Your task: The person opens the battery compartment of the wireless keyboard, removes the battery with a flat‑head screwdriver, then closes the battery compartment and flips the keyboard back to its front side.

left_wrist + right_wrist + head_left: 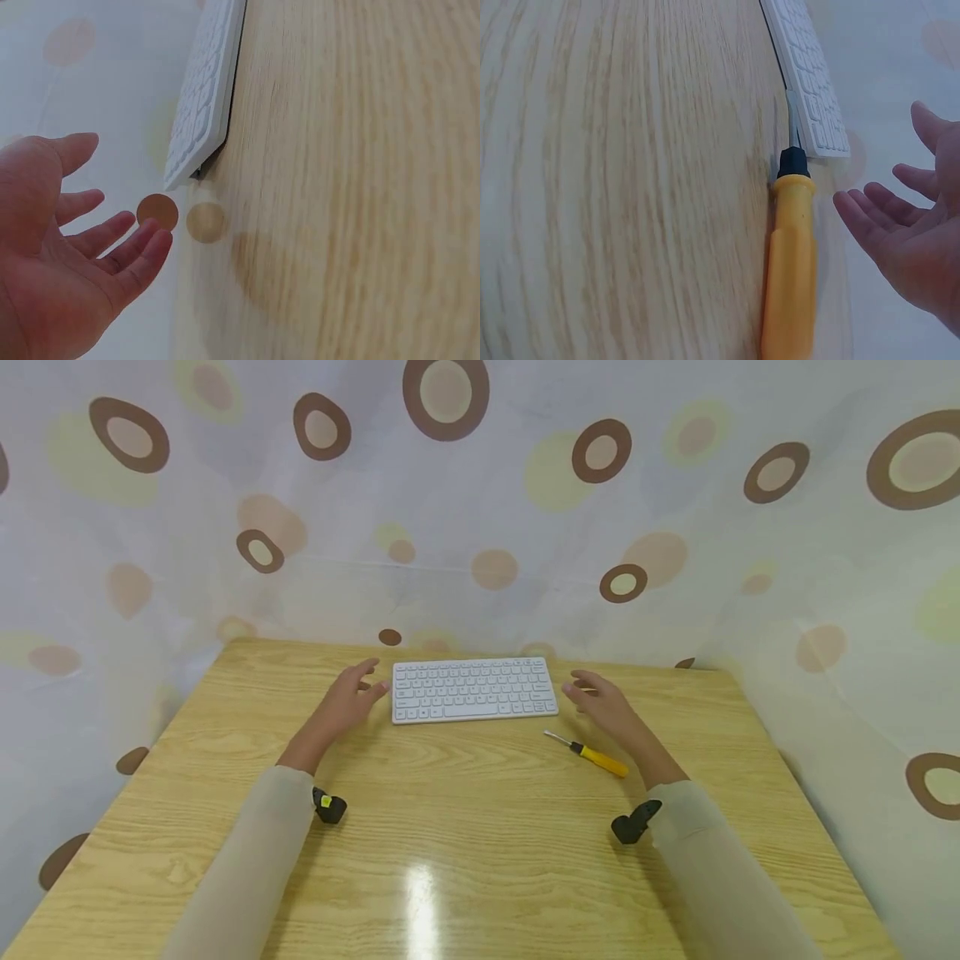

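Observation:
A white keyboard (472,691) lies flat near the far side of the table, between the two hands. My left hand (351,693) hovers just off its left end, fingers loosely bent and apart from it; the left wrist view shows the same hand (82,247) holding nothing. Off the right end is my right hand (603,702), also free of any object, its fingers (877,214) relaxed in the right wrist view. Just in front of that hand lies a screwdriver (600,760) with a yellow handle and black collar, its metal shaft pointing toward the keyboard's front right corner.
The wooden table (465,818) has a light glare near its front. Behind it and at both sides hangs a pale curtain (480,510) with brown and yellow round patterns. A small black camera (330,807) sits on the left wrist, another camera (633,823) on the right.

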A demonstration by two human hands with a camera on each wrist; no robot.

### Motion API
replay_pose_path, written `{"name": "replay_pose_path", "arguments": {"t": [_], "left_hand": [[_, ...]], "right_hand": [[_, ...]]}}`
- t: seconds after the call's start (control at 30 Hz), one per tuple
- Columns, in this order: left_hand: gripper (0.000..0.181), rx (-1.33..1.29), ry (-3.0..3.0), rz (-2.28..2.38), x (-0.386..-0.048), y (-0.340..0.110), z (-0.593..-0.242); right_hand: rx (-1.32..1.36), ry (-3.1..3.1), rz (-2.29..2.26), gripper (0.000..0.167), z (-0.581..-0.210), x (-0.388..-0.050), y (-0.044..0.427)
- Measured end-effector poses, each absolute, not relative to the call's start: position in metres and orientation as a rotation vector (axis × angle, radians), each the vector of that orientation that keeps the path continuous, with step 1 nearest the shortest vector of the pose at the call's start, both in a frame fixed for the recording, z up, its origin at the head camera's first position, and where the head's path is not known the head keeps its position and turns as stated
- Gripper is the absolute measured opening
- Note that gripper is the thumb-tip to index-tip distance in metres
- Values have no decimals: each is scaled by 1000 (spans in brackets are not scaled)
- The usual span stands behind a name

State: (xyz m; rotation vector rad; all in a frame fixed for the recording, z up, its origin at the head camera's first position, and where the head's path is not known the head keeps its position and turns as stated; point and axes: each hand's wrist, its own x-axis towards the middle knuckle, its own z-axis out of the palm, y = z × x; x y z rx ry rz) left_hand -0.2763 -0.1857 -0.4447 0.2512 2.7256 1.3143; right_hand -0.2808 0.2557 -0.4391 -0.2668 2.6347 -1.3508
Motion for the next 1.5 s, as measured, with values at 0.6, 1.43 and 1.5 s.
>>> {"name": "replay_pose_path", "arguments": {"t": [0.6,1.43,1.5], "left_hand": [[54,135,2544,1502,-312,-179,-456],[46,33,2488,1600,-323,-168,-466],[46,44,2499,1590,-323,-169,-466]], "right_hand": [[-206,2646,-1242,47,-459,-305,237],[-64,2696,-1193,37,-464,-309,230],[-68,2692,-1190,37,-464,-309,230]]}}
